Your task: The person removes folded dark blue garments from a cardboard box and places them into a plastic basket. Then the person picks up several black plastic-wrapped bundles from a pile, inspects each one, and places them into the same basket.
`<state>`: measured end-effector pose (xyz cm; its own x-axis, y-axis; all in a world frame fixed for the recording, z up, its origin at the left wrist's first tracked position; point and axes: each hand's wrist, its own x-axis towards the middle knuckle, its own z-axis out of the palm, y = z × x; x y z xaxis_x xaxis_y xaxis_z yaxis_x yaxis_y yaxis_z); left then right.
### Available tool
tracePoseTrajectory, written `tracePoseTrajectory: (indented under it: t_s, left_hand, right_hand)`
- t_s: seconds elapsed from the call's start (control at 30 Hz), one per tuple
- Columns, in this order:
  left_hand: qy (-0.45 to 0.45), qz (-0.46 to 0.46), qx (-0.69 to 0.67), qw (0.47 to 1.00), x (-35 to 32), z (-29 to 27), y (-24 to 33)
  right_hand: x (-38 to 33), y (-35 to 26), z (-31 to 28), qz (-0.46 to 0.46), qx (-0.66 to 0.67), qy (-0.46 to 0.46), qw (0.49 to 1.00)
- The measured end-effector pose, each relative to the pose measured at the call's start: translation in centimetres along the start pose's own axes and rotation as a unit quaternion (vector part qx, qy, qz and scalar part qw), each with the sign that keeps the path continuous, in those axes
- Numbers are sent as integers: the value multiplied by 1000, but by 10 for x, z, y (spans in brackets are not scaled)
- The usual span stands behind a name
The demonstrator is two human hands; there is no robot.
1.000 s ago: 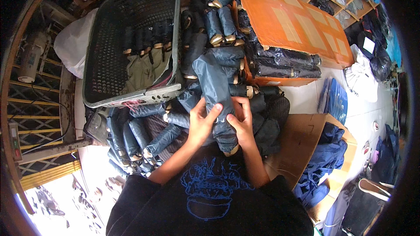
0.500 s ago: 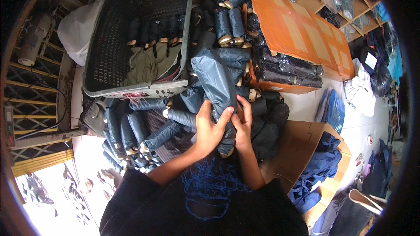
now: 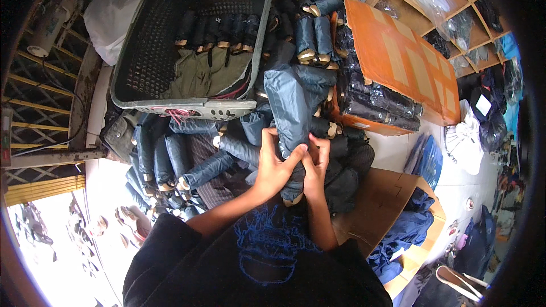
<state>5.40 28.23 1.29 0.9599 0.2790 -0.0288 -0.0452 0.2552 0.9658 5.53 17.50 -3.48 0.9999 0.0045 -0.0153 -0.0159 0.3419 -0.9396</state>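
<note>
Both of my hands are closed around a folded compact umbrella in front of my chest. A loose blue-grey nylon sleeve [image 3: 286,105] covers its far part, while its dark near part ends in a tan tip [image 3: 293,199]. My left hand [image 3: 277,162] grips from the left, thumb pressed on the sleeve's near edge. From the right, my right hand [image 3: 316,162] pinches the same edge, its thumb close to the left one. Similar sleeved umbrellas [image 3: 209,171] with tan ends lie piled left of my hands, and others [image 3: 306,37] lie beyond them.
A dark plastic basket [image 3: 196,104] at the far left holds umbrellas and olive cloth [image 3: 207,74]. An orange carton [image 3: 406,51] with plastic-wrapped black packs stands at the far right. Nearer right, an open carton [image 3: 369,210] holds blue fabric [image 3: 401,233]. Wooden shelves [image 3: 443,17] stand behind.
The view has shifted slightly, so the basket and cartons sit differently in it. Both hands keep their grip on the umbrella and its sleeve; the sleeve's far end looks a little more upright.
</note>
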Motion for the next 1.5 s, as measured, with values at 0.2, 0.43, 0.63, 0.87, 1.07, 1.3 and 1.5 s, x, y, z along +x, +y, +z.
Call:
tracePoseTrajectory:
  t_s: [0.2,0.43,0.63,0.87,1.07,1.3,1.5]
  left_hand:
    - [17,-123,-154,980,10,-24,-2]
    - [-18,-116,-205,972,19,-30,1]
    - [7,137,24,990,19,-37,-8]
    - [-51,168,23,984,22,-45,7]
    - [-72,109,21,991,21,-46,13]
    - [-68,189,139,970,28,-40,21]
    - [-7,336,215,917,15,-29,8]
  right_hand:
    - [2,-8,8,-3,21,-8,1000]
    - [1,-2,-1,42,36,-17,998]
    - [-1,-3,4,95,158,-33,982]
    - [0,-4,0,74,122,-45,989]
    - [4,-2,-2,10,59,-82,995]
    - [4,-4,-3,30,94,-60,993]
    - [8,-19,11,-52,102,-61,992]
